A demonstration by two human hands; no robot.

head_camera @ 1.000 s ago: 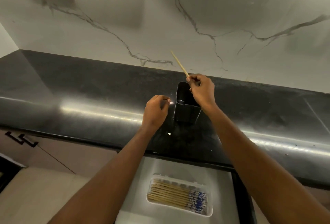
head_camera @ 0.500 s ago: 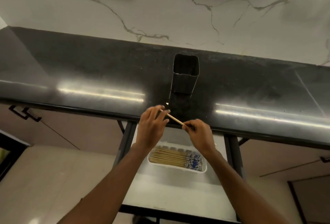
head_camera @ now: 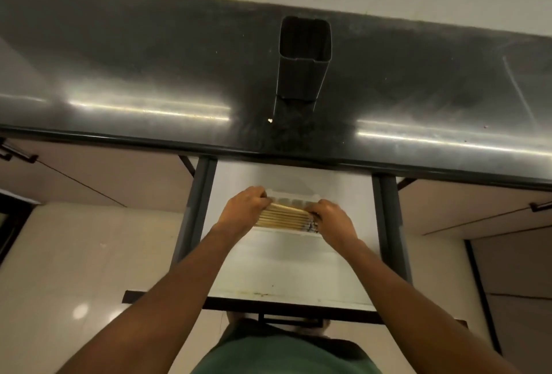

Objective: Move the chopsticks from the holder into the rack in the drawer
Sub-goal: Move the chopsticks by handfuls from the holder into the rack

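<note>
A dark square holder stands on the black counter; no chopsticks show in its mouth. Below it the drawer is pulled out, with a white rack at its back. Several wooden chopsticks lie side by side in the rack. My left hand and my right hand are at the two ends of the rack. Between them they pinch one chopstick that lies slanted over the row, each hand on one end.
The black counter runs across the view with its front edge above the drawer. Dark drawer rails flank the drawer. Closed cabinet fronts sit on both sides. A white crumb lies on the counter.
Both hands went down from the counter edge to the rack in the drawer, carrying the single chopstick. The view tilted downward.
</note>
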